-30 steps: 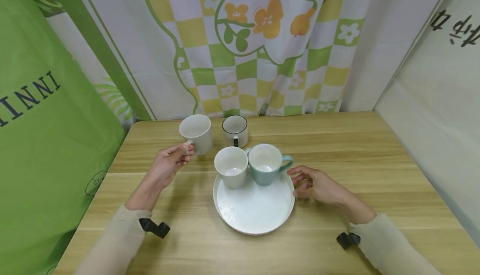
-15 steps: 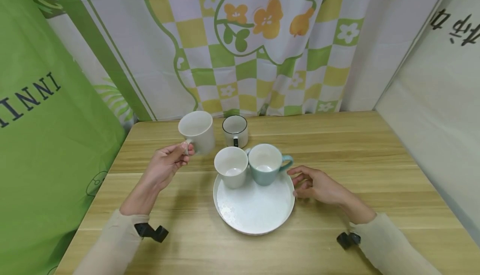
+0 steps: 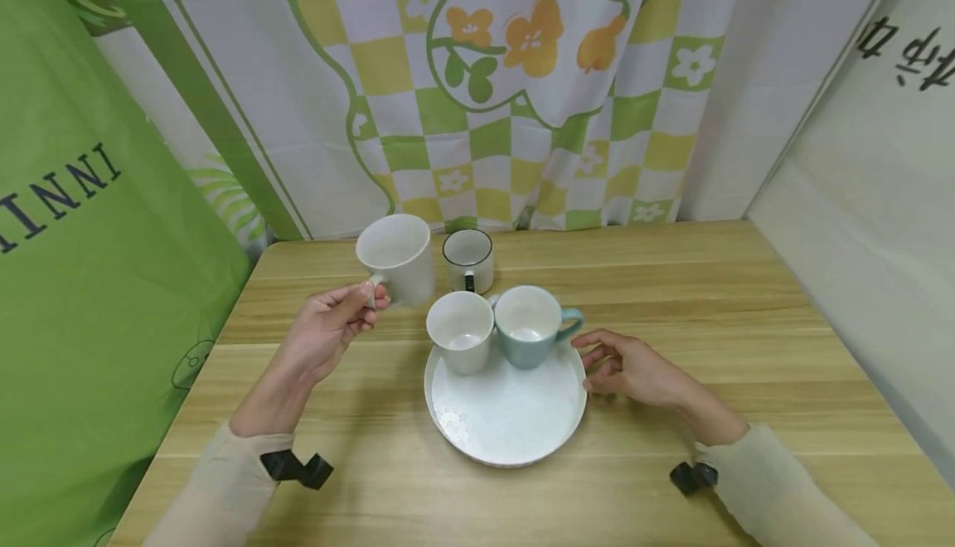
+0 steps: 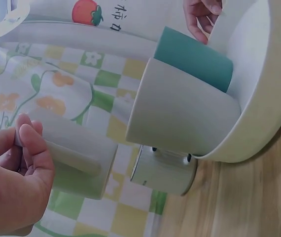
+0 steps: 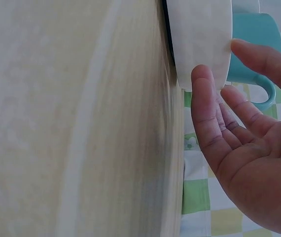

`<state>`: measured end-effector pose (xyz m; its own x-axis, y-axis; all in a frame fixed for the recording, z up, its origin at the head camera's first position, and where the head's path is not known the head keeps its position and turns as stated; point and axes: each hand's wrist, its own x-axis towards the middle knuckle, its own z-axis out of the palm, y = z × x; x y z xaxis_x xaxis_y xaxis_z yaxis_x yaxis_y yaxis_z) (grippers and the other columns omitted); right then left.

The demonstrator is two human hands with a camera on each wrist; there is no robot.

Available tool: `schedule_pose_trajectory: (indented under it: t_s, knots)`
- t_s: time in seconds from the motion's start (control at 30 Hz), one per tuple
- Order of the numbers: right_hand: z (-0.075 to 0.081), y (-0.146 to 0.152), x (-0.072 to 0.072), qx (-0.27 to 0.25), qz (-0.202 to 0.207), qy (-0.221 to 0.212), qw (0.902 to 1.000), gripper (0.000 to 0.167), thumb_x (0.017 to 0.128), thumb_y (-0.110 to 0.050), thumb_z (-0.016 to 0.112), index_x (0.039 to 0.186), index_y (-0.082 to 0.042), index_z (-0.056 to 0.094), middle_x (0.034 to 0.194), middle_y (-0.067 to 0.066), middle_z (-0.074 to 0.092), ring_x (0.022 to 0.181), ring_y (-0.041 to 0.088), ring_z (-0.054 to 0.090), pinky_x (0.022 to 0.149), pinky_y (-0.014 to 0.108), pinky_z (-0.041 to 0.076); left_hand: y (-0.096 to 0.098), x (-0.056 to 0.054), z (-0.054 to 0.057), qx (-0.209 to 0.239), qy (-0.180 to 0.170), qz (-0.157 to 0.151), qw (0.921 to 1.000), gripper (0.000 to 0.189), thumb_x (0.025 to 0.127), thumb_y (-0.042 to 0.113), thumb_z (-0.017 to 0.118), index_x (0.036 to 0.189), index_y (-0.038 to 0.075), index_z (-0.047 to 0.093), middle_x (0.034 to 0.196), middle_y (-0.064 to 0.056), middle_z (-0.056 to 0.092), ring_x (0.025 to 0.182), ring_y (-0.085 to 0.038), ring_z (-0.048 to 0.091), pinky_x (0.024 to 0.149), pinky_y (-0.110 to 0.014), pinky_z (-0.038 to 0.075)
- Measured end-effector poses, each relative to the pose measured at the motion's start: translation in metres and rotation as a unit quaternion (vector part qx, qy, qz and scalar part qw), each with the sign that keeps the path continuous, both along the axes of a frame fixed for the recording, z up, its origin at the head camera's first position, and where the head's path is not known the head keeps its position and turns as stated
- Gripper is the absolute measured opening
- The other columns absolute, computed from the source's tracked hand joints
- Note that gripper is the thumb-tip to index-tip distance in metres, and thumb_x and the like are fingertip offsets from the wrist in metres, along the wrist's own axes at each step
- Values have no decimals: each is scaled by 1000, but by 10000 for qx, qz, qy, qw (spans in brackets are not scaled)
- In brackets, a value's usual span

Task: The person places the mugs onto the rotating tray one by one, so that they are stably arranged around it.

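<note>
My left hand [image 3: 328, 330] pinches the handle of a white mug [image 3: 409, 269], held up off the table and slightly tilted. In the left wrist view, thumb and fingers close on that handle. A round white tray [image 3: 507, 427] lies on the table; on its far part stand a second white mug [image 3: 461, 346] and a light blue mug [image 3: 526, 348], side by side. At the tray's right edge is my right hand [image 3: 632, 371], its fingers loosely bent and fingertips right at the rim, near the blue handle. The right wrist view shows no grasp round the tray wall [image 5: 202, 39].
Behind the tray stands a small white mug with a black rim [image 3: 468, 262], its handle facing me. A wooden table [image 3: 709, 307] carries everything, with a patterned curtain [image 3: 537, 157] along its back edge and a green cloth [image 3: 97, 282] at the left.
My left hand has raised the white mug and brought it slightly to the right, tilting it a little more. The right hand, tray and other mugs have stayed put.
</note>
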<state>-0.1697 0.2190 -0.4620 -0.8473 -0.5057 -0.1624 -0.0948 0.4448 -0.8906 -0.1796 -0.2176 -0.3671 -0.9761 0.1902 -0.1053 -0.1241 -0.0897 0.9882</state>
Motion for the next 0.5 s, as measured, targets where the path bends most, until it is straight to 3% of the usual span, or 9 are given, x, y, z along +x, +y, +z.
schedule_pose_trajectory:
  t_s: [0.5]
  knots:
    - [2, -1, 0, 60, -37, 1, 10000, 60, 88, -15, 78, 139, -5, 50, 120, 21, 62, 93, 25, 65, 73, 26, 57, 17, 19, 17, 183, 108, -298, 9993, 18, 102, 21, 58, 97, 16, 74, 96, 4, 71, 80, -4, 61, 72, -14, 53]
